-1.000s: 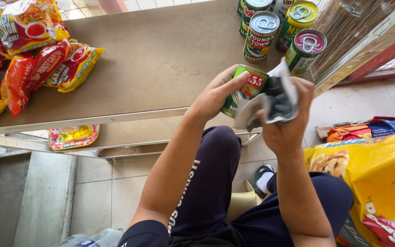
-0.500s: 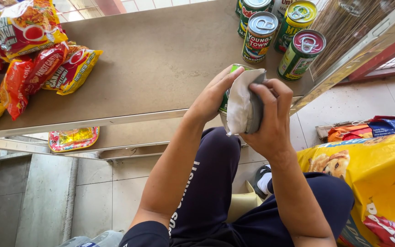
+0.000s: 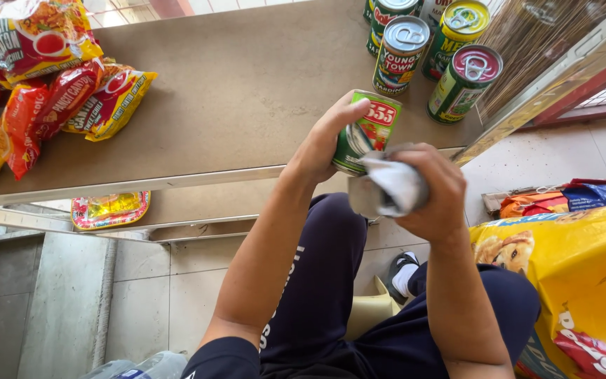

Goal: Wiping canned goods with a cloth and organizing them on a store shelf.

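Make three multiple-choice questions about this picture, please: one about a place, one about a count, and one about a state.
1. Where do the standing cans stand on the shelf?
A. at its far right end
B. at its left end
C. on the floor tiles

2. How many packets lie on the lower shelf?
A. none
B. one
C. three

3. How is the green can held?
A. it stands alone on the shelf
B. it lies inside the yellow bag
C. the left hand grips it while the right hand presses a cloth to it

Answers:
1. A, the standing cans are grouped at the right end of the shelf, away from the noodle packets on the left.
2. B, a single yellow packet lies on the lower shelf.
3. C, the left hand wraps the green can and the right hand holds a grey cloth against it.
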